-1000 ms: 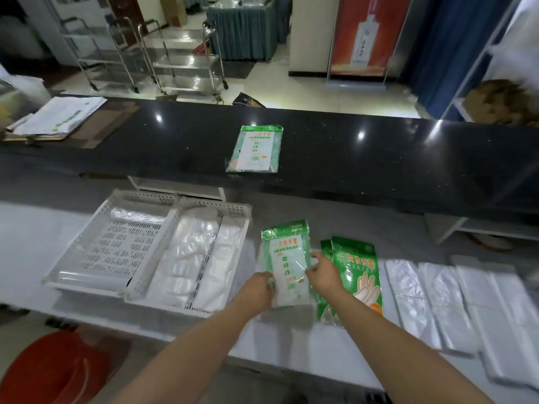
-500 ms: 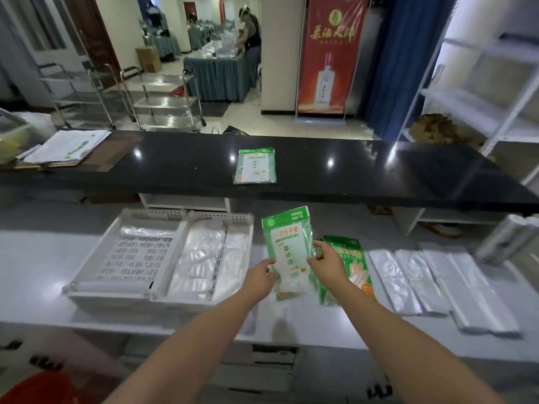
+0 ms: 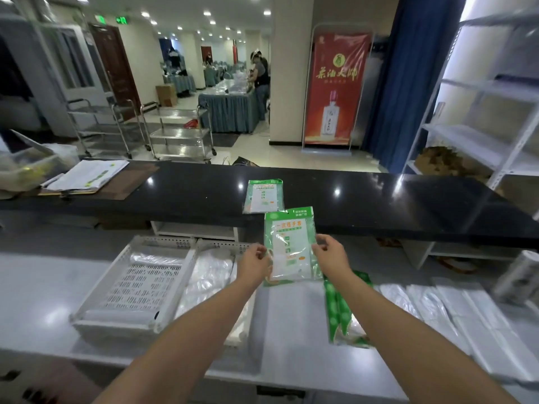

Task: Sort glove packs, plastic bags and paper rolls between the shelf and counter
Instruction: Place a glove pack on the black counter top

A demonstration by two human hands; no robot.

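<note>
glove pack (image 3: 289, 246) pinched between left hand (image 3: 254, 262) and right hand (image 3: 331, 255).

Recessed ceiling lights (image 3: 204, 13) shine over a long hall with a glossy tiled floor (image 3: 253, 147). Two steel trolleys (image 3: 180, 135) stand near a table (image 3: 230, 112) draped in blue-grey cloth. A red banner (image 3: 335, 88) stands between a pale pillar (image 3: 291, 68) and a dark blue curtain (image 3: 408, 83).

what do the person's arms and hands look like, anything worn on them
The left forearm and right forearm are bare, with no sleeves in view. The left hand and right hand are ungloved; no watch, bracelet or ring shows.
</note>
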